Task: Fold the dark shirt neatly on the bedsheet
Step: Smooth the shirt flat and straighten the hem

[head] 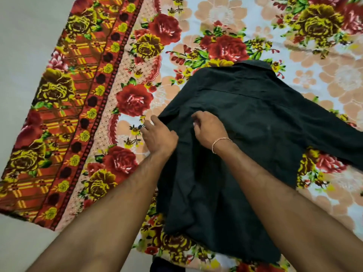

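Two hands on the job here, both working the left side of the dark shirt (245,134), which lies back-up on the floral bedsheet (225,22) with its collar at the far end.

Starting left of the shirt: the bedsheet's red-and-yellow border runs along there, with bare pale floor (23,46) beyond it. No boxes, baskets or other containers anywhere, so nothing to report on that front.

Next, the left hand (159,134) sits right at the shirt's left edge, palm down, fingers spread, half on cloth and half on the sheet. My guess is it's pinning that folded side flat so the crease stays put.

Just inside that edge, the right hand (210,130), thin bracelet (221,143) on the wrist, has its fingers curled down into the fabric. Looks like it's pinching a bit of cloth to tug it straight, though the fingertips are hidden.

Over on the shirt's right, one sleeve is spread out on the sheet, not folded in yet.
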